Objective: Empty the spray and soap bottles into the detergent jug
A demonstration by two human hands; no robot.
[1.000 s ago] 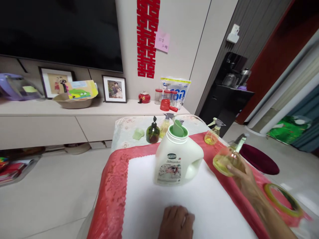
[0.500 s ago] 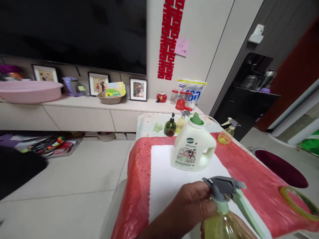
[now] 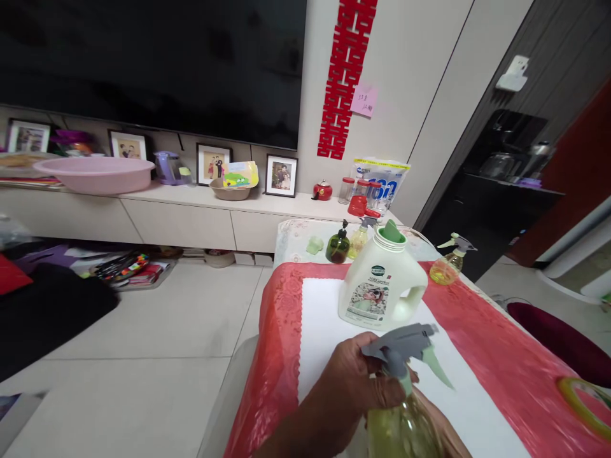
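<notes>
Low in front of me, a spray bottle (image 3: pixel 398 436) of clear plastic with yellowish liquid has a grey and pale green trigger head (image 3: pixel 401 346). My left hand (image 3: pixel 341 388) is closed around its neck, just under the head. My right hand (image 3: pixel 442 426) is against the bottle's far right side, mostly hidden behind it, with a fingertip showing near the neck. Just beyond my hands, a pale green detergent jug (image 3: pixel 377 286) stands upright on the white mat (image 3: pixel 317 318). A green funnel-like piece (image 3: pixel 391 232) sits in its mouth.
Behind the jug are a dark green pump bottle (image 3: pixel 338 248), another spray bottle (image 3: pixel 358 242) and a crumpled green lump (image 3: pixel 315 245). A third spray bottle (image 3: pixel 447 264) stands right on the red tablecloth (image 3: pixel 277 324). A tape roll (image 3: pixel 580 407) lies near the right edge.
The view has swung left, so the room and table shift rightward. The spray bottle in my hands has moved left in view, and its trigger head has turned and tilted up.
</notes>
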